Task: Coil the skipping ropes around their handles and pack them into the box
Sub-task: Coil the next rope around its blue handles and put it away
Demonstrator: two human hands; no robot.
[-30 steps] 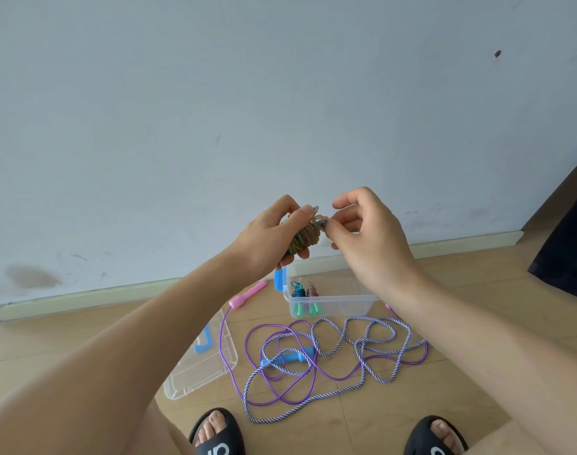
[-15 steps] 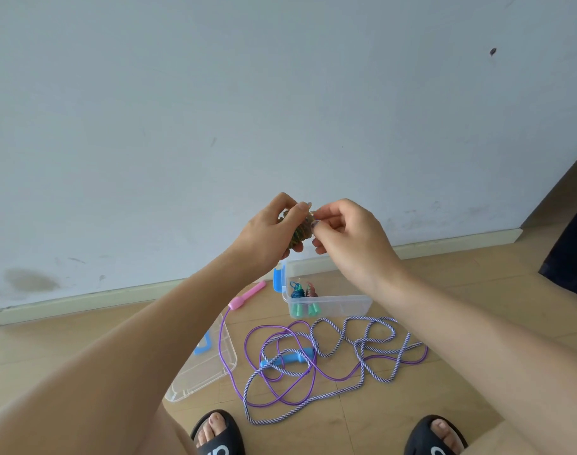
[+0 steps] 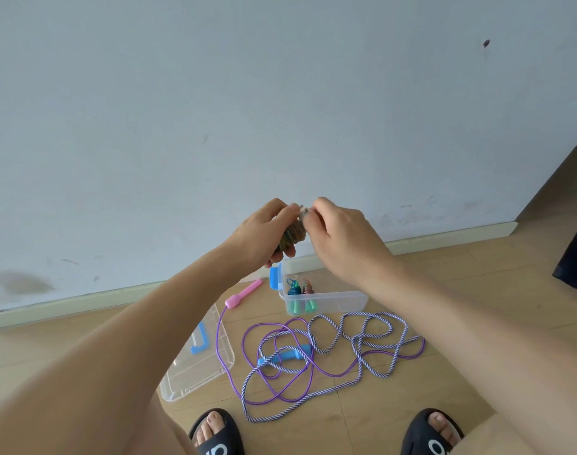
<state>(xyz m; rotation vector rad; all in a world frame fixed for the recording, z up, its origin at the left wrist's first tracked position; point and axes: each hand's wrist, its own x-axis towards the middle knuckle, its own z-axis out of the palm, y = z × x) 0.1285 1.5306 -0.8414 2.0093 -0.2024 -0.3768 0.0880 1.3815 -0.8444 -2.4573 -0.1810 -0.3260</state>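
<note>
My left hand (image 3: pixel 259 238) held its grip around the coiled rope bundle (image 3: pixel 292 234), raised in front of the wall. My right hand (image 3: pixel 343 238) had closed in from half a second earlier, its grip pinching the rope end at the bundle's top. Below my hands, the clear box (image 3: pixel 326 298) sat on the floor by the skirting, one coiled rope inside. Nearer my feet lay the loose ropes (image 3: pixel 329 353), with the lid (image 3: pixel 198 359) to their left and open floor on either side.
</note>
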